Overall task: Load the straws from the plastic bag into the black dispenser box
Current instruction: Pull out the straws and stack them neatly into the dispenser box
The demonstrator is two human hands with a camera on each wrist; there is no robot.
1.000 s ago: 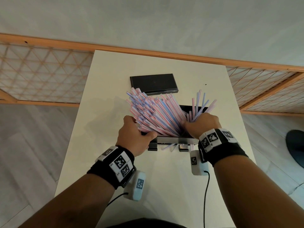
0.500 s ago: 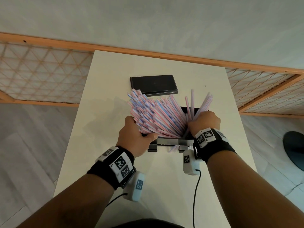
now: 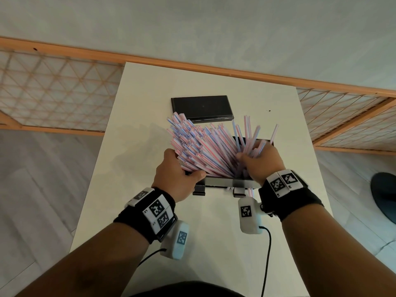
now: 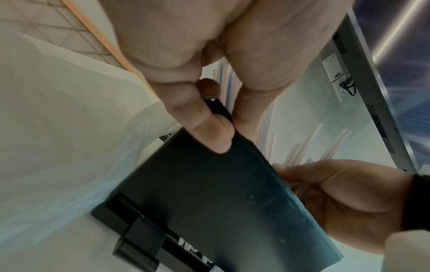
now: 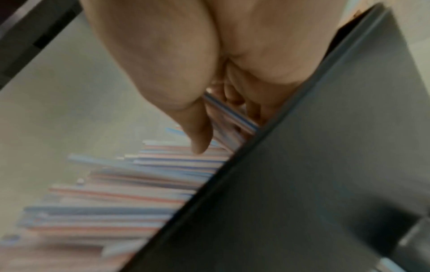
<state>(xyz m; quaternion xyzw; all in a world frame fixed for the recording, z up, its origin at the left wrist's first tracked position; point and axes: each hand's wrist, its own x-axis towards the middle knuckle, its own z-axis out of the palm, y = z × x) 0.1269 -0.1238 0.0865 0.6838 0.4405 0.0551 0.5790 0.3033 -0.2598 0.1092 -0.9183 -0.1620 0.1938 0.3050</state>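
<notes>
The black dispenser box (image 3: 222,181) stands open-topped in mid-table. A thick bunch of pink, blue and white striped straws (image 3: 199,146) sticks out of it, leaning left. My left hand (image 3: 176,174) grips the box's front left corner. In the left wrist view its thumb (image 4: 209,132) presses the box's outer wall (image 4: 221,202). My right hand (image 3: 261,161) is curled round a smaller bunch of straws at the box's right end. In the right wrist view its fingers (image 5: 232,103) close on straws (image 5: 139,184) just above the box rim (image 5: 302,184). The clear plastic bag (image 4: 69,165) lies left of the box.
The box's flat black lid (image 3: 201,108) lies on the white table (image 3: 214,243) behind the box. The table's edges run close on both sides, with a wooden lattice rail (image 3: 53,93) and grey floor beyond. A dark round base (image 3: 385,196) stands on the floor at right.
My right hand has shifted slightly left with its bunch, and those straws now stand more upright and fanned. My left hand has stayed on the box corner.
</notes>
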